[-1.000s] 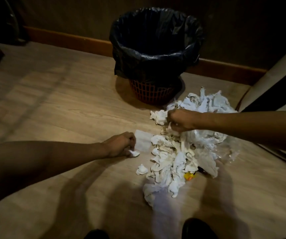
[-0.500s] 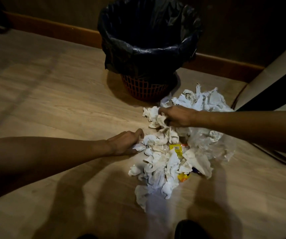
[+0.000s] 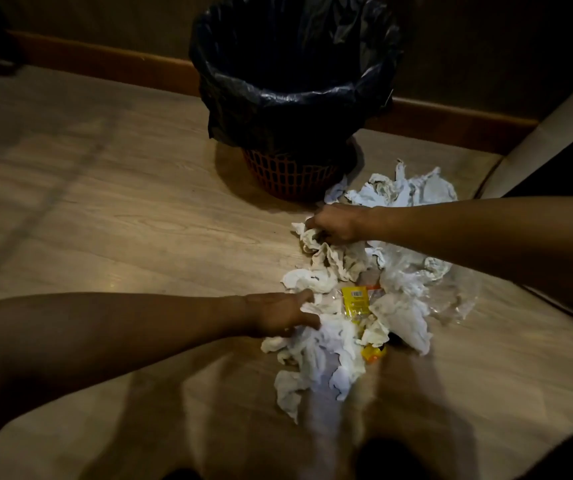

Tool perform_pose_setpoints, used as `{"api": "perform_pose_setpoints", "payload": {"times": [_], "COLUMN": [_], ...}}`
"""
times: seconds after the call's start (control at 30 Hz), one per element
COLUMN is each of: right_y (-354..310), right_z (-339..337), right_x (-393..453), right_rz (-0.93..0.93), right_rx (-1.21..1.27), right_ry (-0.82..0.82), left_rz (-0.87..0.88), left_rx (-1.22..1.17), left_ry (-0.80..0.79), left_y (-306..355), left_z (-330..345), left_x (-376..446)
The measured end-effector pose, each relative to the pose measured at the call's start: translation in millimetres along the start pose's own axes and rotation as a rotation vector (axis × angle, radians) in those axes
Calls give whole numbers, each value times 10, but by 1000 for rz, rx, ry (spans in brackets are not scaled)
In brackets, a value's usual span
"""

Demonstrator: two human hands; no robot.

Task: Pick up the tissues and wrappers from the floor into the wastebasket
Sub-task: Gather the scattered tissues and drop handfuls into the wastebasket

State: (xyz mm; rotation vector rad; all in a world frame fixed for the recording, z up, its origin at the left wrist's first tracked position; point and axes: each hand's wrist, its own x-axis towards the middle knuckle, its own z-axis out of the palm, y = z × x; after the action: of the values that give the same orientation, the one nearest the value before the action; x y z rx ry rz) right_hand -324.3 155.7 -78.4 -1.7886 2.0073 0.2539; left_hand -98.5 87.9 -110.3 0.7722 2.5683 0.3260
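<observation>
floor point(image 3: 122, 216): light wood-look planks with visible grain, dim lighting, a few long shadows running across it

baseboard point(image 3: 105, 62): brown wooden strip along the bottom of the back wall, goes left to right across the top of the view

wall point(image 3: 122, 22): dark, pretty much no detail to make out

panel point(image 3: 551, 133): pale slanted board at the right edge, something dark right behind it, can't tell what it belongs to

top left corner: some dark object, too murky to identify
</observation>
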Motion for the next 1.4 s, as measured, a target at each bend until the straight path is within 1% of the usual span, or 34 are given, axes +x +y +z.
{"api": "perform_pose_setpoints", "payload": {"times": [0.13, 0.2, 0.27, 0.37, 0.47, 0.57, 0.7, 0.77, 0.9, 1.0, 1.07, 1.2, 1.3, 1.4], "right_y": [-16, -44, -77, -158, -287, -389, -542, -624, -713, -659, -589, -428, -315, -257], "right_z": [-78, -138, -227, -467, -751, -988, -1373, -1577, -1980, -2280, -2440, -2582, -2603, -2637], "right_x": [-125, -184, -244, -316, -419, -526, -660, -750, -849, -818, -760, -592, -498, -461], "right_rz": [13, 10, 6, -4, -19, -47, -70, -71, 26, 106, 175, 308, 394, 430], "right_rx": [7, 25, 54, 52, 37, 4, 87, 199, 390, 559, 657, 841, 924, 967], "right_ry": [29, 36, 70, 130, 178, 305, 549, 660, 862, 1003, 1079, 1156, 1187, 1143], "left_rz": [-93, -213, -319, -436, -490, -556, -631, -647, -676, -692, -685, -640, -584, -561], "left_rx": [39, -75, -197, -273, -279, -258, -328, -442, -591, -637, -646, -641, -631, -620], "left_ry": [4, 65, 88, 62, 112, 140, 261, 324, 462, 544, 563, 591, 655, 746], "left_y": [-163, -190, -210, -269, -362, -455, -550, -589, -657, -634, -599, -506, -386, -301], "left_z": [-10, -103, -224, -440, -615, -801, -1075, -1195, -1388, -1494, -1567, -1799, -2059, -2314], "left_x": [-251, -356, -435, -626, -872, -1096, -1325, -1398, -1506, -1531, -1539, -1568, -1593, -1638]}}
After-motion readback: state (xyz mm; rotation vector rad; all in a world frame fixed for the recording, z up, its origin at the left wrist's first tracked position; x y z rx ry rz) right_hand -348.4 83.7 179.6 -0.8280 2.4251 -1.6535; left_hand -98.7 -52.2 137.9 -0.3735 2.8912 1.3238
